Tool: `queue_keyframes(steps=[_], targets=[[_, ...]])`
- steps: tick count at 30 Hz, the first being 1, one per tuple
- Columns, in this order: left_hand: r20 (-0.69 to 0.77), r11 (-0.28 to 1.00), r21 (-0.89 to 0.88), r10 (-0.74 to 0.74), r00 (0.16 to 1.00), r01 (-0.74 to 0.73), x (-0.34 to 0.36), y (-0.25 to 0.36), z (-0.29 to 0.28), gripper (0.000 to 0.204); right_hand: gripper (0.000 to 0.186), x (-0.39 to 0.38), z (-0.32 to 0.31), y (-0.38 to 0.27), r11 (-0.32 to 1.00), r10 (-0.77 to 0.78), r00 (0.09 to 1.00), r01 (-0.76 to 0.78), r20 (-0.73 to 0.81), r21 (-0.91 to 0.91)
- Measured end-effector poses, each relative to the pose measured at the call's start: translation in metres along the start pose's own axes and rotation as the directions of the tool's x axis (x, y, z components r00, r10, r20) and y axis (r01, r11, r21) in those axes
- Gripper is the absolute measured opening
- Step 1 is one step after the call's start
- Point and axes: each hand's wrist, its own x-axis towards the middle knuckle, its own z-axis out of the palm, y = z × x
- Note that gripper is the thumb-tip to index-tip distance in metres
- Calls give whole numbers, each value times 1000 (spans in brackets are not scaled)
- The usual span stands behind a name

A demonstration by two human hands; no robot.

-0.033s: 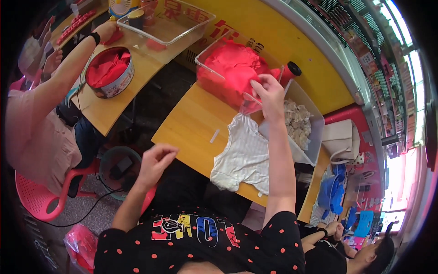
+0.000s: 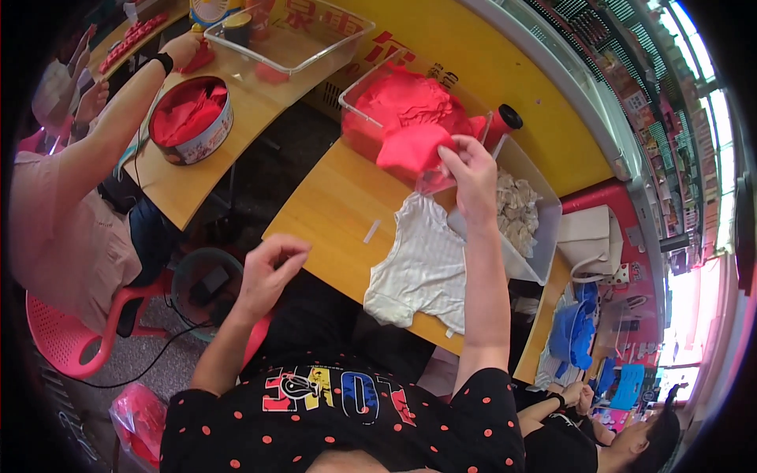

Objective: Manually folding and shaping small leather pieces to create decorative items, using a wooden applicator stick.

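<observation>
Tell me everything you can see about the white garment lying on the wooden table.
The white garment looks like a small sleeveless top of thin, faintly striped fabric. It lies spread flat but wrinkled on the wooden table, with one end hanging over the near table edge. Its far end sits against a clear plastic bin of beige pieces. The right hand reaches above it, pinching red cloth, and does not touch it. A small white strip lies beside it on the left.

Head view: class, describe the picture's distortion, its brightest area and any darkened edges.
Head view: fisheye bends the yellow table edges and the wall toward the rim; windows at far right are overexposed; corners fall black; the right hand on the red cloth looks sharp.
</observation>
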Motion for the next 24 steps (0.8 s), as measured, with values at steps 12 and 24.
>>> queue_keyframes(steps=[12, 24], targets=[[597, 971, 113, -236, 767, 211, 31, 22, 97, 31, 17, -179, -29, 6, 951, 27, 966, 55, 258, -306], [324, 982, 182, -114, 939, 57, 1, 15, 138, 13, 20, -240, -5, 45, 970, 217, 940, -178, -262, 164]])
